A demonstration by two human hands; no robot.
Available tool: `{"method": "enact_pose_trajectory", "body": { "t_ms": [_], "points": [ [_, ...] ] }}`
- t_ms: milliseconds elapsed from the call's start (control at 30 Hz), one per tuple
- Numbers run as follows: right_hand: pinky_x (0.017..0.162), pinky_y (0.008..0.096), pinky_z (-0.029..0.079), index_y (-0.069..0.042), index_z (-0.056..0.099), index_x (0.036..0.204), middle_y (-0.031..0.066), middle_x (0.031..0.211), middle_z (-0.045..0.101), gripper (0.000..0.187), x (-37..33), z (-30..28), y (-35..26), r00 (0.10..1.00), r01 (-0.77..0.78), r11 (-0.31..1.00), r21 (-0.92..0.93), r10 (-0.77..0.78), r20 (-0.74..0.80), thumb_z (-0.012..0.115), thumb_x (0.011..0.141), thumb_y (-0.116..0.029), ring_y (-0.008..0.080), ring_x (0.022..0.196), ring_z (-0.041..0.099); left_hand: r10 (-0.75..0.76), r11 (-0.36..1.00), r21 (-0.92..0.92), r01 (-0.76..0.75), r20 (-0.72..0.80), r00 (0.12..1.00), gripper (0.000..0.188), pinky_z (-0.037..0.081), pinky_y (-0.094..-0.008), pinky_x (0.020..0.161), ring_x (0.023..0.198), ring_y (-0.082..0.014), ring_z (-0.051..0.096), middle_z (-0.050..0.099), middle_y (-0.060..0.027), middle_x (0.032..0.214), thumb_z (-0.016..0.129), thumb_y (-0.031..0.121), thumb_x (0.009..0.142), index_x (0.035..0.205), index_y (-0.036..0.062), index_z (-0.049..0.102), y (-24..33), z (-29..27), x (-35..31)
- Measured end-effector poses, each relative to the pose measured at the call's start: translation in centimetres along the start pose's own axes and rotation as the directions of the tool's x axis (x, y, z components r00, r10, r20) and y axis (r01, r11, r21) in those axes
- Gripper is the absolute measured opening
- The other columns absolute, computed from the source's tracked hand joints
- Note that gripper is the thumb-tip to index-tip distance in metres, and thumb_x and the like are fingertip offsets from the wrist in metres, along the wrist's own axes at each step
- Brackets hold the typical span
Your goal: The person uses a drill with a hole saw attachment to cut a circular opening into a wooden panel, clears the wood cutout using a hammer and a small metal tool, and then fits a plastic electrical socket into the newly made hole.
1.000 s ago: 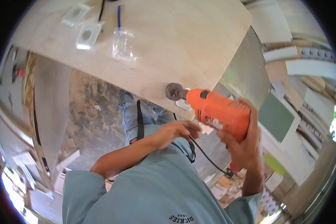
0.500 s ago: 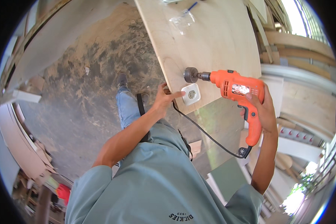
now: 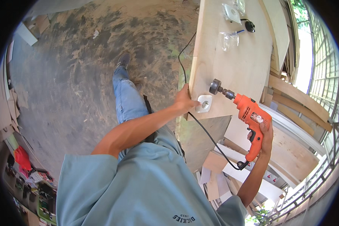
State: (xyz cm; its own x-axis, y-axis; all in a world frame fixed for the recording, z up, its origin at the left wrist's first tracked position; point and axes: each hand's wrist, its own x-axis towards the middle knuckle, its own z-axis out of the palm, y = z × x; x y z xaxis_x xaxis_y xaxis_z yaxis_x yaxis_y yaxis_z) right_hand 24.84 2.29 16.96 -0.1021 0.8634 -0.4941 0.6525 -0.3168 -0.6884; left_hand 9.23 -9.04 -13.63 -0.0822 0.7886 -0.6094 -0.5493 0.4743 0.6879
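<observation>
My right hand (image 3: 266,138) is wrapped round the grip of an orange corded drill (image 3: 254,119), its index finger by the black trigger. A dark cup-shaped hole saw (image 3: 215,86) sits in the chuck, pointing left, above the plywood board (image 3: 241,64). At the board's left edge, my left hand (image 3: 184,101) grips with the thumb on top, its tip at a white square wall socket (image 3: 204,104). The other fingers are partly hidden over the edge. A black cord (image 3: 211,137) runs from the drill to this hand and continues beyond it.
Farther along the board lie a clear plastic bag (image 3: 228,40), a second white socket (image 3: 231,14) in wrapping and a black round piece (image 3: 249,26). Wood offcuts (image 3: 301,103) are stacked at the right. Dusty concrete floor (image 3: 79,86) spreads to the left.
The view has shifted, so the board appears farther right and more of its far end shows. The drill has tilted, its handle end lower. The left hand stays at the board's edge by the socket.
</observation>
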Motion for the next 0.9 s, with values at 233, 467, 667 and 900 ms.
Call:
{"method": "enact_pose_trajectory", "body": {
  "t_ms": [233, 467, 667, 900],
  "points": [
    [0.044, 0.0263, 0.057, -0.002, 0.047, 0.131, 0.0152, 0.096, 0.065, 0.058, 0.6, -0.6, 0.2, 0.999, -0.002, 0.999, -0.039, 0.004, 0.039, 0.073, 0.09, -0.036, 0.0177, 0.054, 0.066, 0.048, 0.999, -0.007, -0.048, -0.002, 0.999, 0.072, 0.051, -0.0407, 0.094, 0.109, -0.031, 0.065, 0.067, -0.019, 0.115, 0.088, 0.009, 0.065, 0.127, -0.0006, 0.053, 0.6, -0.5, -0.7],
    [0.044, 0.0264, 0.057, -0.002, 0.047, 0.131, 0.0151, 0.094, 0.066, 0.059, 0.4, -0.1, -0.6, 1.0, 0.018, 0.993, -0.117, -0.016, 0.02, 0.074, 0.089, -0.035, 0.0174, 0.054, 0.066, 0.079, 0.996, -0.033, -0.079, -0.01, 0.997, 0.071, 0.051, -0.0413, 0.095, 0.111, -0.0319, 0.065, 0.067, -0.02, 0.117, 0.086, 0.008, 0.068, 0.13, -0.0009, 0.053, -0.1, -0.3, -0.6],
    [0.044, 0.0263, 0.057, -0.001, 0.049, 0.13, 0.0149, 0.093, 0.066, 0.058, 0.4, -0.1, -0.9, 1.0, 0.008, 0.992, -0.129, -0.008, 0.003, 0.074, 0.089, -0.034, 0.0175, 0.053, 0.065, 0.086, 0.996, -0.027, -0.086, -0.014, 0.996, 0.075, 0.052, -0.0415, 0.093, 0.107, -0.0327, 0.067, 0.068, -0.0209, 0.114, 0.087, 0.009, 0.068, 0.133, -0.0008, 0.052, 0.7, -0.4, -0.8],
    [0.045, 0.0268, 0.057, -0.001, 0.049, 0.13, 0.015, 0.092, 0.066, 0.058, 0.3, 0.2, -0.5, 1.0, 0.021, 0.993, -0.12, -0.022, -0.01, 0.074, 0.089, -0.035, 0.0178, 0.054, 0.065, 0.075, 0.997, -0.019, -0.076, -0.031, 0.997, 0.076, 0.052, -0.0414, 0.093, 0.107, -0.0329, 0.067, 0.068, -0.0213, 0.115, 0.088, 0.009, 0.067, 0.133, -0.0006, 0.052, 0.2, -0.2, -0.3]
  ]
}}
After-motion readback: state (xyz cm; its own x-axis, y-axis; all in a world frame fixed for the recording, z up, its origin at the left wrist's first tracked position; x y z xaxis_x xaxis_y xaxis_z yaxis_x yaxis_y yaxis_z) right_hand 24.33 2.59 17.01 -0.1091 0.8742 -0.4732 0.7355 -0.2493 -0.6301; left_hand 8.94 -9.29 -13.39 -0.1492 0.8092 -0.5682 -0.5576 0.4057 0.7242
